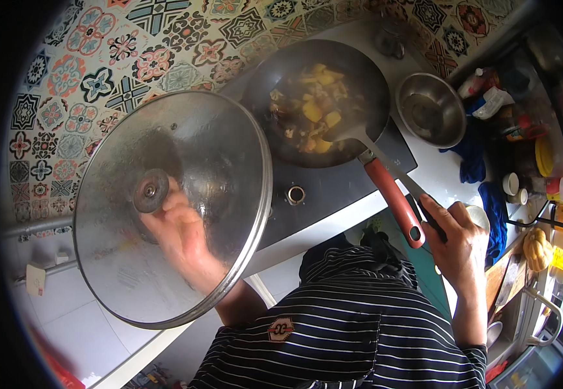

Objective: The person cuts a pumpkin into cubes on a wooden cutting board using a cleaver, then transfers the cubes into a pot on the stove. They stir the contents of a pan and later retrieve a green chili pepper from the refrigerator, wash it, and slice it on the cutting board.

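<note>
My left hand (pixel 184 233) grips the knob of a large round glass lid (pixel 116 262). The lid has a metal rim, is fogged and wet, and is held tilted to the left of the wok; I see my fingers through it. In my right hand (pixel 459 238) is the dark handle of a metal spatula (pixel 383 158). Its blade rests among the food in a dark wok (pixel 359 63). Yellow chunks (pixel 313 111), perhaps potato, and browned pieces lie there under steam. The wok's red handle (pixel 391 199) points toward me, just left of my right hand.
The wok sits on a black cooktop (pixel 320 187) with a round knob (pixel 295 194). A steel bowl (pixel 429 109) stands at its right. Beyond are blue cloths (pixel 493 219), a rack with several jars and bottles, a squash (pixel 537 250) and a cleaver (pixel 507 279). Patterned tiles (pixel 155 63) cover the wall.
</note>
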Motion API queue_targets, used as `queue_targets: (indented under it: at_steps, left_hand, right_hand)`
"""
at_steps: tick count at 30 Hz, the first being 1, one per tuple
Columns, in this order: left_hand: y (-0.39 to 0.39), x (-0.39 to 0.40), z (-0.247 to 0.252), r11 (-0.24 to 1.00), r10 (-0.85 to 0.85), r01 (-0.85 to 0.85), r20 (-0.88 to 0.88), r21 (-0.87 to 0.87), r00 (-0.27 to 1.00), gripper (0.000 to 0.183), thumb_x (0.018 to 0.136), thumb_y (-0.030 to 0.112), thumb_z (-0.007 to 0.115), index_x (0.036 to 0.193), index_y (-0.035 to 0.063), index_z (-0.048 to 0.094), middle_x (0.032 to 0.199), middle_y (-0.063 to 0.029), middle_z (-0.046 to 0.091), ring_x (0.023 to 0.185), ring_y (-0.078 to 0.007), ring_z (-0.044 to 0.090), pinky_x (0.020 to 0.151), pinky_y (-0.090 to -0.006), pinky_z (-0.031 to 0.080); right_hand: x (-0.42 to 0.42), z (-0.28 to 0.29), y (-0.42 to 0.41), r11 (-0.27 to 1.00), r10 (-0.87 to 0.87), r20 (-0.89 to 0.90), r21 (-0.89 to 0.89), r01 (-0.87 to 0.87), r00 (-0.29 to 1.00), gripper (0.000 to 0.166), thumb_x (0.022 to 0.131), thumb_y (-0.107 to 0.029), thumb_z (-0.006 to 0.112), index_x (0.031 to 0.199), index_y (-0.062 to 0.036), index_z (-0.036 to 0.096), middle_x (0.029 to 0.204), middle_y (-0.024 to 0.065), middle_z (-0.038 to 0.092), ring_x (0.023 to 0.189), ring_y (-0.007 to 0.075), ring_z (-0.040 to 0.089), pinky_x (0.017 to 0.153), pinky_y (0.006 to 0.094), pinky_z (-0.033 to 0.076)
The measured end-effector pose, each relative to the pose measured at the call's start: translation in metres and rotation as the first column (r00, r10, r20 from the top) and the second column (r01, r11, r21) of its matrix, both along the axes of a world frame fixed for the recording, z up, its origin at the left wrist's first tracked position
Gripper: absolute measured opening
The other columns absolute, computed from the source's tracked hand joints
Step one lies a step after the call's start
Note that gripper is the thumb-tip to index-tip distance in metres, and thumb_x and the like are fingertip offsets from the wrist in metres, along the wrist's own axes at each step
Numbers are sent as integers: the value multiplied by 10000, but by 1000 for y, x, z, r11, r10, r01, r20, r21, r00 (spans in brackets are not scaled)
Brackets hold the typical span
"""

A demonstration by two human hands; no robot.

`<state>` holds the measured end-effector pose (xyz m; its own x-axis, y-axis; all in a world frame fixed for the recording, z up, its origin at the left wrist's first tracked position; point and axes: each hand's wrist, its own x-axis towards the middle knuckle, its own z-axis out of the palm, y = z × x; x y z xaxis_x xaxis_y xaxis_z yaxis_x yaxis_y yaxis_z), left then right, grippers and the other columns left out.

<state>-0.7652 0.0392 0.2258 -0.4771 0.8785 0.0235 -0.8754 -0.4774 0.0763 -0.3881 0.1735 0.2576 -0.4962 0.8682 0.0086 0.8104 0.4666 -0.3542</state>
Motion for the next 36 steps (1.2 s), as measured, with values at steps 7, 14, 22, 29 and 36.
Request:
queue_targets:
  at_steps: [7, 14, 22, 29, 36]
  left_hand:
    - [12, -2, 3, 985, 17, -25, -48, -172, 999, 373, 923, 248, 539, 1225, 39, 479, 1187, -156, 492, 786, -229, 542, 614, -280, 521]
    - [27, 6, 4, 994, -96, 97, 33, -41, 995, 443, 898, 251, 574, 1228, -5, 423, 1140, -134, 495, 823, -203, 500, 677, -299, 479]
    - [26, 5, 4, 996, -53, 57, 61, -63, 997, 453, 896, 247, 574, 1213, -35, 413, 1096, -153, 502, 802, -192, 491, 659, -280, 473]
    - [18, -4, -6, 997, -8, 8, -2, -78, 1000, 455, 896, 227, 574, 1221, -45, 409, 1101, -160, 495, 798, -187, 486, 661, -283, 477]
    - [31, -3, -4, 998, 2, -9, -100, -69, 995, 410, 905, 207, 558, 1214, -31, 431, 1142, -168, 484, 801, -202, 492, 658, -281, 486]
  right_hand:
    - [-1, 2, -2, 993, -100, -15, -66, 99, 995, 392, 753, -95, 703, 1140, -147, 667, 733, 70, 563, 598, 205, 588, 571, 319, 475]
    - [-3, 3, 5, 943, -89, -9, -323, 82, 996, 347, 821, -79, 619, 1168, -75, 627, 821, 118, 636, 674, 231, 636, 668, 339, 500]
    - [4, -9, 21, 963, -103, -166, -265, 56, 981, 304, 904, -87, 510, 1202, -81, 571, 856, 165, 667, 719, 287, 651, 664, 356, 489]
    - [0, -12, 33, 971, -157, -206, -212, 112, 966, 331, 931, -96, 487, 1257, -107, 548, 650, 94, 540, 581, 186, 556, 596, 322, 447]
    - [19, -33, 34, 804, -471, -541, -588, 86, 697, 338, 982, -246, 441, 1277, -84, 477, 623, -3, 481, 495, 38, 412, 456, 203, 311]
